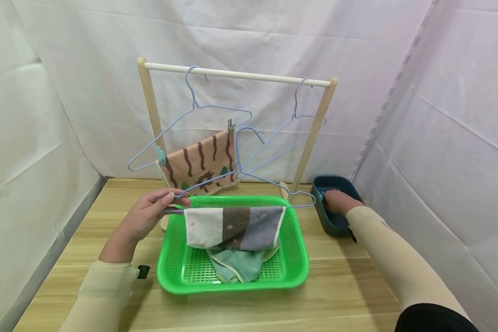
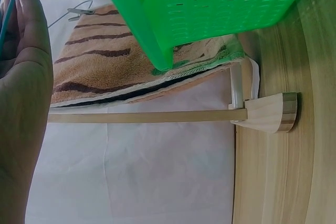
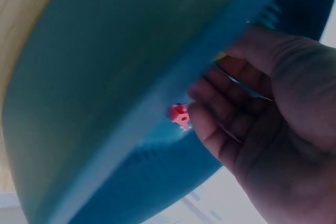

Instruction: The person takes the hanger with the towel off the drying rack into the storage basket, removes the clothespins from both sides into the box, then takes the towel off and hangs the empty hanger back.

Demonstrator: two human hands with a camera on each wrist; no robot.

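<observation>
My left hand (image 1: 151, 210) pinches the left end of a blue wire hanger (image 1: 269, 177) between thumb and fingers. Over that hanger's lower bar hangs a small towel (image 1: 236, 228) in white, brown and grey-purple blocks with stars, above a green basket (image 1: 232, 289). Inside the basket lies a crumpled teal cloth (image 1: 240, 265). My right hand (image 1: 340, 202) reaches into a dark blue bin (image 1: 336, 180), near a light blue clip (image 1: 321, 196). A red clip (image 3: 180, 115) shows beside its curled fingers in the right wrist view. The bin's rim hides the fingertips, so any hold is unclear.
Behind the basket stands a rack with a white rail (image 1: 236, 74) and wooden posts. Two more hangers hang there; the left one bears a brown-striped towel (image 1: 201, 161) held by a teal clip (image 1: 160, 155) and a grey clip (image 1: 231, 125). White curtains (image 1: 452, 115) enclose the table.
</observation>
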